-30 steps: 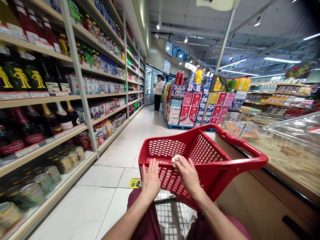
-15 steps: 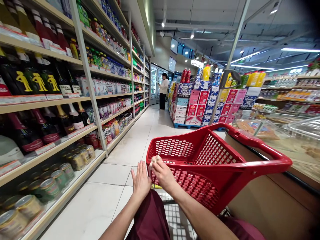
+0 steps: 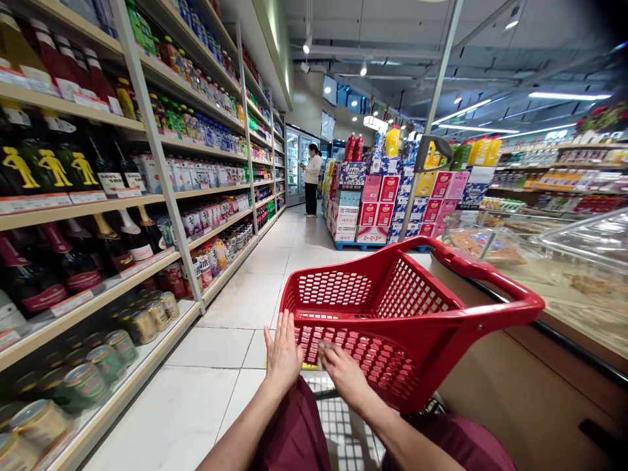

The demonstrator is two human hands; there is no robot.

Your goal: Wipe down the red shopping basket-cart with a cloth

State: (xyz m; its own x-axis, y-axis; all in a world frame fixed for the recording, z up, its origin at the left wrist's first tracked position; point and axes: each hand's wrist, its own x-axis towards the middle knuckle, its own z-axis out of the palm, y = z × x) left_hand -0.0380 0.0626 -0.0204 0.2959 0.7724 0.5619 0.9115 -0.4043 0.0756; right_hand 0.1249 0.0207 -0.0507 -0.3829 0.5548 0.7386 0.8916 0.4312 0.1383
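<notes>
In front of me stands a red shopping cart (image 3: pixel 471 320), its long perforated side facing me. My left hand (image 3: pixel 283 353) is at the cart's front corner, fingers straight and palm flat; whether it presses on the plastic I cannot tell. My right hand (image 3: pixel 346 374) is closed at the perforated side, below the rim. A crumpled pale cloth (image 3: pixel 321 353) is pinched in its fingers, mostly hidden and slightly blurred. Maroon trouser legs (image 3: pixel 299 432) show beneath my arms.
Shelves of bottles and cans (image 3: pixel 161 196) line the left. Stacked drink boxes (image 3: pixel 375 212) stand ahead, by a metal pole (image 3: pixel 432 111). A person (image 3: pixel 311 180) stands near the glass-door coolers. A counter with clear covers (image 3: pixel 583 261) borders the right.
My right hand has moved down and right with the cloth, from the cart's front rim to its perforated side. My left hand stays by the front corner. The view has shifted slightly.
</notes>
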